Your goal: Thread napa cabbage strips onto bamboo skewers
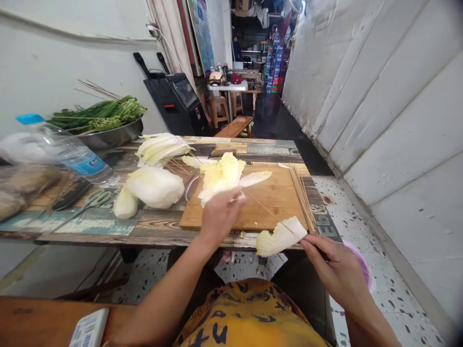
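Note:
My right hand [334,265] is closed at the board's near right corner, pinching the end of a bamboo skewer [265,208]. A pale cabbage leaf [284,236] is threaded on that skewer, close against my fingertips. The skewer's free end points up and left over the wooden cutting board [275,205]. Over the board's left part, my left hand [222,212] is at a pile of yellow-white cabbage leaves [222,176]. Its fingers are smeared by motion and partly hidden, so I cannot tell whether they grip a leaf. Loose skewers [304,197] lie along the board's right edge.
Left of the board lie a cabbage head [155,187], a smaller piece [125,202], and skewered cabbage leaves [162,148]. Further left are scissors [97,197], a water bottle [77,154] and a metal bowl [115,136] of skewered greens. A black speaker [177,103] stands behind.

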Demonstrator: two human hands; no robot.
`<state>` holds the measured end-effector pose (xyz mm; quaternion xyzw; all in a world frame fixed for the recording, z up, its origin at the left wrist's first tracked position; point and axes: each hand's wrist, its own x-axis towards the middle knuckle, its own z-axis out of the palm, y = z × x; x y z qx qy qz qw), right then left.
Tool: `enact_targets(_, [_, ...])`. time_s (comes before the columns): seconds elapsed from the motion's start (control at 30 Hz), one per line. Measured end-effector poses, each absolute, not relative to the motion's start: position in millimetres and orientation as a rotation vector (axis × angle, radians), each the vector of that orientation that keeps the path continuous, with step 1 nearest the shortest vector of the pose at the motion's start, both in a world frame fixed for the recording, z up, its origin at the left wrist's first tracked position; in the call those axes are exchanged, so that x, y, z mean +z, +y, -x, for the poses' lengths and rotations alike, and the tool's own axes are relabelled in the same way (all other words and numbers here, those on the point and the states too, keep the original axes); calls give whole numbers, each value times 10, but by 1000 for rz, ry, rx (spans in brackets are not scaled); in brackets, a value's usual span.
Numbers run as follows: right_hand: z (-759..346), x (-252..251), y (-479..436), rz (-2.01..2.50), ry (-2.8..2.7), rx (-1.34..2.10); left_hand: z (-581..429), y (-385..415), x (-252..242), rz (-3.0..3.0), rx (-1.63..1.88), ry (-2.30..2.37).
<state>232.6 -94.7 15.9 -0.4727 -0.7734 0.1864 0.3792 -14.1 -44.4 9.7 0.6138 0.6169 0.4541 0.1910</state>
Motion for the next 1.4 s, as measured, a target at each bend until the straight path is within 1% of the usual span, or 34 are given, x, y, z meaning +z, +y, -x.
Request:
enact_targets(0.03, [-2339,145,-946,1208,-1962,475,199,-313,83,-1875,1242,1841])
enact_targets(0.1, [-2344,117,-948,1197,-1952,485,271,-77,53,-2092,1050,2030])
enact_targets(0.2, [-2344,85,-954,1196,-1941,465,279,140,27,-2162,802,2281])
enact_targets(0.27, [-2357,72,-957,1210,-1932,443,257,191,26,-2172,770,2316])
enact_targets(0.4, [-2384,67,-955,1232,-1925,446,289,205,62,-2203,885,2227])
enact_targets(0.47, [-2384,69,-951,1228,-1923,448,359,204,108,-2159,945,2259])
enact_targets(0.5, [-2382,71,-949,1226,-1922,446,400,197,141,-2121,1024,2284])
enact_targets(0.57, [-2375,76,-947,1229,-1917,438,479,145,229,-2037,1302,2304])
enact_targets(0.67, [-2377,97,-955,1239,-1891,402,543,-66,402,-1936,1775,2181])
enact_targets(0.8, [-2389,152,-986,1232,-1853,324,509,-497,619,-1759,1959,1882])
enact_targets(0.87, [-2384,179,-1004,1209,-1860,316,472,-674,675,-1653,1933,1688])
enact_targets(0.97, [-2357,199,-1023,1148,-1888,355,414,-816,663,-1541,1798,1462])
enact_targets(1.2, [-2303,228,-1057,1085,-1962,467,265,-844,479,-1179,1718,1013])
enact_targets(1.3, [-2292,232,-1067,1059,-2001,508,253,-837,457,-1096,1706,926])
enact_targets(1.4, [-2283,219,-1068,1039,-2019,545,276,-830,460,-1048,1643,989])
